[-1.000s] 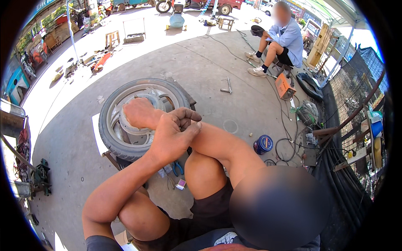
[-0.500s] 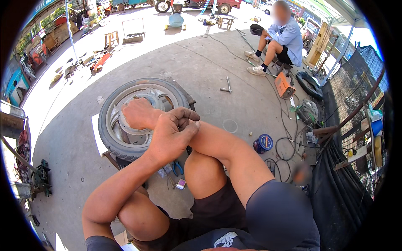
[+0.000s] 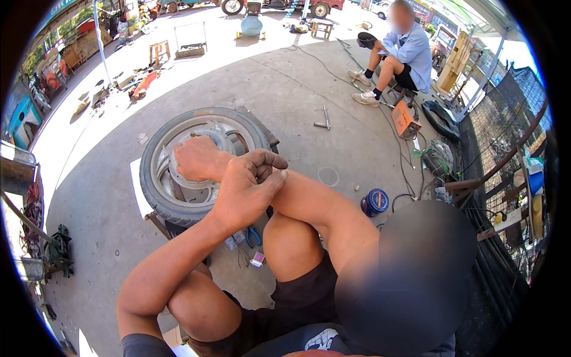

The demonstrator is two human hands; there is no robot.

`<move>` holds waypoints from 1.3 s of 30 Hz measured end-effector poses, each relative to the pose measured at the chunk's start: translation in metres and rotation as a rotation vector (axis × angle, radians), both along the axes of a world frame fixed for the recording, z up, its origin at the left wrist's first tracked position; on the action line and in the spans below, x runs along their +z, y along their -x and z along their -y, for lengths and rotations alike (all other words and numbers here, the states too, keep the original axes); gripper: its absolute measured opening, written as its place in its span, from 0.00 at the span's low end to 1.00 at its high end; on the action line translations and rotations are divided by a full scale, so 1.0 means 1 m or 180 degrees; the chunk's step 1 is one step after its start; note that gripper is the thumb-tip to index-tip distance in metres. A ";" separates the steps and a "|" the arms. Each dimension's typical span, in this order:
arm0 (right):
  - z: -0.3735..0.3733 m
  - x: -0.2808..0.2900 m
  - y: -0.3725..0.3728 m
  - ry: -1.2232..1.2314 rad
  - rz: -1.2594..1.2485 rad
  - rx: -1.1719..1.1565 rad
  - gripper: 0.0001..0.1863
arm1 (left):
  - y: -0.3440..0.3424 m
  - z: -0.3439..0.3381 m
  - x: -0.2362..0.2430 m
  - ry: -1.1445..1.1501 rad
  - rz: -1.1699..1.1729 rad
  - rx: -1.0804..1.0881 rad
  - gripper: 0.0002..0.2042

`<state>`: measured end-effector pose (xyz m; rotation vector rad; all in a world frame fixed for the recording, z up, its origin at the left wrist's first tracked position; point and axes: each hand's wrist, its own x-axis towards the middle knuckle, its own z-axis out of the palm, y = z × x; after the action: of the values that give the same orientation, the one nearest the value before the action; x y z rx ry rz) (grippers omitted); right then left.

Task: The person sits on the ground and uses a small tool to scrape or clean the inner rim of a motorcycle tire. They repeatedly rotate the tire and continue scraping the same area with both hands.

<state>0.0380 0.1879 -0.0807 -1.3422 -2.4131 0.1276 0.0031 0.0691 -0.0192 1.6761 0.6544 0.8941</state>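
Observation:
A motorcycle wheel with a black tyre and a dull metal spoked rim lies flat, raised on a stand in front of me. My right hand is closed in a fist over its hub; whatever the fingers hold is hidden, though a small brownish tip shows beyond the knuckles. My left hand crosses over my right forearm, close to the wrist. Its darkened fingers are curled toward the thumb, and nothing shows between them. Blue-handled pliers and a small box lie on the ground between wheel and knees.
A T-shaped wrench lies on the concrete beyond the wheel. To the right are a blue tub, cables, an orange machine and a loose tyre. Another person sits at the far right. A metal tool stands left.
Both hands keep nearly the same pose at the wheel. The view has shifted slightly. A dark blurred patch over my right shoulder now covers more of the lower right.

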 end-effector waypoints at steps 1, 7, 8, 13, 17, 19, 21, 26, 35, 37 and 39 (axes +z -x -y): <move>-0.001 -0.001 0.002 -0.0005 -0.0013 0.0027 0.11 | 0.002 0.000 0.000 -0.0014 -0.0017 0.0014 0.08; 0.002 -0.001 -0.005 -0.0023 -0.0006 -0.0044 0.11 | -0.003 0.002 0.002 0.0010 0.0008 0.0024 0.08; 0.001 -0.001 -0.004 -0.0026 -0.0006 -0.0034 0.11 | -0.003 0.002 0.002 0.0013 0.0007 0.0020 0.08; 0.000 -0.001 -0.003 -0.0027 -0.0018 -0.0035 0.12 | -0.001 0.002 0.002 0.0020 0.0016 -0.0017 0.08; -0.002 -0.001 -0.005 -0.0032 0.0001 -0.0045 0.12 | -0.002 0.001 -0.001 0.0028 0.0055 -0.0025 0.08; -0.006 0.000 0.002 -0.0047 -0.0032 0.0007 0.12 | 0.002 0.000 -0.003 0.0015 0.0032 0.0036 0.07; -0.005 0.002 0.000 -0.0072 -0.0015 -0.0005 0.12 | 0.002 0.001 -0.002 -0.0005 0.0045 0.0023 0.07; -0.006 0.000 -0.004 -0.0051 -0.0002 -0.0019 0.12 | 0.000 0.000 0.000 -0.0004 0.0040 -0.0010 0.07; -0.002 -0.001 -0.003 -0.0039 -0.0022 -0.0020 0.13 | 0.000 0.000 -0.001 -0.0035 0.0010 -0.0030 0.08; -0.003 -0.004 -0.002 -0.0029 -0.0024 -0.0010 0.13 | -0.001 -0.001 -0.002 0.0043 -0.0008 -0.0026 0.08; -0.003 -0.003 -0.002 -0.0029 -0.0038 -0.0004 0.13 | -0.001 0.000 -0.002 0.0063 0.0010 -0.0035 0.08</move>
<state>0.0397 0.1912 -0.0839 -1.3352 -2.4000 0.1240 0.0039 0.0693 -0.0211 1.6588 0.6494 0.8796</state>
